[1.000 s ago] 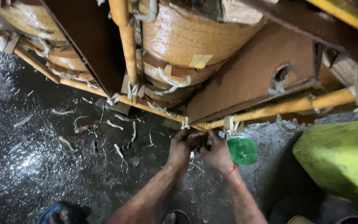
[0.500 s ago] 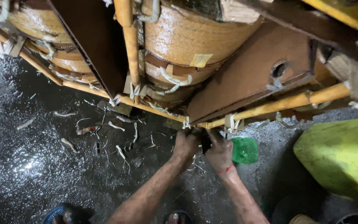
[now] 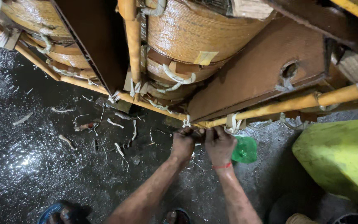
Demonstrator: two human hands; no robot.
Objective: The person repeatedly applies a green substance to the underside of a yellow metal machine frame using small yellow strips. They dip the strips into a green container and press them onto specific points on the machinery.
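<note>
My left hand (image 3: 183,143) and right hand (image 3: 219,144) pinch the white tie (image 3: 195,133) under the yellow rod (image 3: 270,108); I should pull evenly, snug against it.

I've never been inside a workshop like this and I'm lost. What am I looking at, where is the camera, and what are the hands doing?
The camera sits on the person's head, looking down at their own arms. Above are big coils wound in tan tape, framed by yellow-wrapped bars. The left hand and right hand meet at the joint where the bars join, pinching something there; what exactly is too small to tell. A green plastic bottle lies beside the right hand. White tape scraps litter the dark, wet floor.
</note>
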